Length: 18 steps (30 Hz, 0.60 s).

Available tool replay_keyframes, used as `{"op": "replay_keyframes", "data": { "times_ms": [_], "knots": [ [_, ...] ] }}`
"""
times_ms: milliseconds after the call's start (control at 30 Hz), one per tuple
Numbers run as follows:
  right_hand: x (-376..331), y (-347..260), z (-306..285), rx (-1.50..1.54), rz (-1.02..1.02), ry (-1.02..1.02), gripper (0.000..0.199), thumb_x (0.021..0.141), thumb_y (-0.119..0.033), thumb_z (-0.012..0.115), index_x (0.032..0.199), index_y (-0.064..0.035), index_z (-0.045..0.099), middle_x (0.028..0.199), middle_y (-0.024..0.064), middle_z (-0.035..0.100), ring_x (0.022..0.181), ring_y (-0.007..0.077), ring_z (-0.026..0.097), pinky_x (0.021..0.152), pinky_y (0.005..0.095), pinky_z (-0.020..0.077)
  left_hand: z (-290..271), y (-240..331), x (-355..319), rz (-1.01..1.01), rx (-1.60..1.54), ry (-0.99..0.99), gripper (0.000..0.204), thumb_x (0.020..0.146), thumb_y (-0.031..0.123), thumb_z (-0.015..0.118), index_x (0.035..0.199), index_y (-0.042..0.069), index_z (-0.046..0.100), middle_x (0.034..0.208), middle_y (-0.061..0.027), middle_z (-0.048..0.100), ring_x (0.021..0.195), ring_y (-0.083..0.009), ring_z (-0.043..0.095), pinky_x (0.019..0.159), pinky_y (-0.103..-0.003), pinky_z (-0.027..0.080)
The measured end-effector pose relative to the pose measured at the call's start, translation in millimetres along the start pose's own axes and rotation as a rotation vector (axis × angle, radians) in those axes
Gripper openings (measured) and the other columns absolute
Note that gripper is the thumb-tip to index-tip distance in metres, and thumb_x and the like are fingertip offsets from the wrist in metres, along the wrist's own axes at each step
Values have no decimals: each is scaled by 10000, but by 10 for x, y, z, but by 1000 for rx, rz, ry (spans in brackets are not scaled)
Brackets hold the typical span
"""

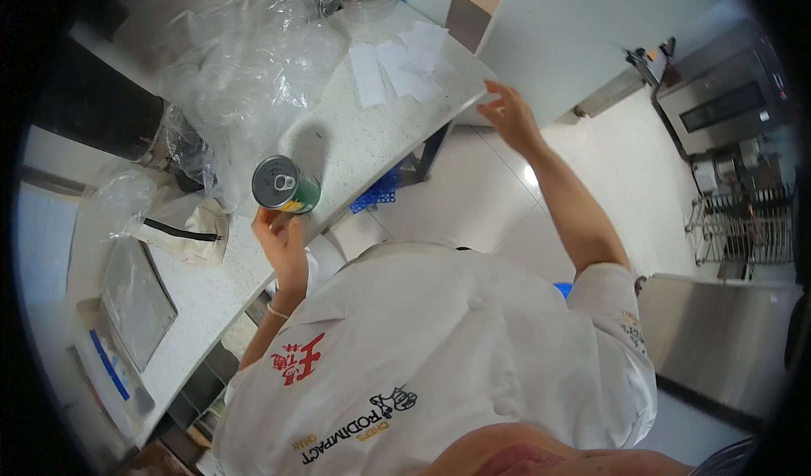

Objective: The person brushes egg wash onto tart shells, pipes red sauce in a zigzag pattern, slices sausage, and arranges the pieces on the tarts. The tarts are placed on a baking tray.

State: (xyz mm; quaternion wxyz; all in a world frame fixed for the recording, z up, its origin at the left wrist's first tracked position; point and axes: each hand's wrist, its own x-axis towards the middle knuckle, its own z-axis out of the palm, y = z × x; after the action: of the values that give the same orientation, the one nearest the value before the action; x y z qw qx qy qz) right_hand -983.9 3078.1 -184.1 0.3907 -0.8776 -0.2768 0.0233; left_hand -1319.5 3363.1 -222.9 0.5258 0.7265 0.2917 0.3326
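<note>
Fingers of the left hand [283,239] are gripping a green can [285,186], tilting it over the worktop [355,138] edge. Right hand [509,114] is hanging open beyond the far corner.

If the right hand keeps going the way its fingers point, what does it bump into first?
Probably the corner edge of the white counter: the right hand is open, fingers aimed at it, just short. The paper slips lie beyond. Depth is hard to judge.

A round green can [285,185] with a silvery pull-tab lid sits at the counter's [355,146] near edge. Clear plastic bags [245,62] heap toward its far side, beside what look like white paper slips [399,66].
</note>
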Motion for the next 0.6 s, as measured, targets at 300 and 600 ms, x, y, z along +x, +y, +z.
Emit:
{"op": "replay_keyframes", "data": {
  "times_ms": [300, 600],
  "knots": [
    [2122, 408, 217, -144, 52, -188, 613, 811, -423, 697, 1300, -78, 564, 1277, 145, 553, 1072, 283, 610, 884, 371, 489, 583, 196, -594, 462, 653, 208, 450, 785, -60, 667, 1193, 44, 509, 1122, -168, 530, 934, -279, 516, 727, -303, 446],
    [2623, 735, 341, 20, -111, -428, 383, 769, -293, 730, 1055, -53, 643, 1004, 113, 687, 927, 256, 649, 829, 366, 490, 1584, 600, -656, 388, 678, 165, 465, 783, -104, 639, 1202, 71, 539, 1201, -164, 544, 999, -303, 587, 708, -339, 537]
  ]
}}
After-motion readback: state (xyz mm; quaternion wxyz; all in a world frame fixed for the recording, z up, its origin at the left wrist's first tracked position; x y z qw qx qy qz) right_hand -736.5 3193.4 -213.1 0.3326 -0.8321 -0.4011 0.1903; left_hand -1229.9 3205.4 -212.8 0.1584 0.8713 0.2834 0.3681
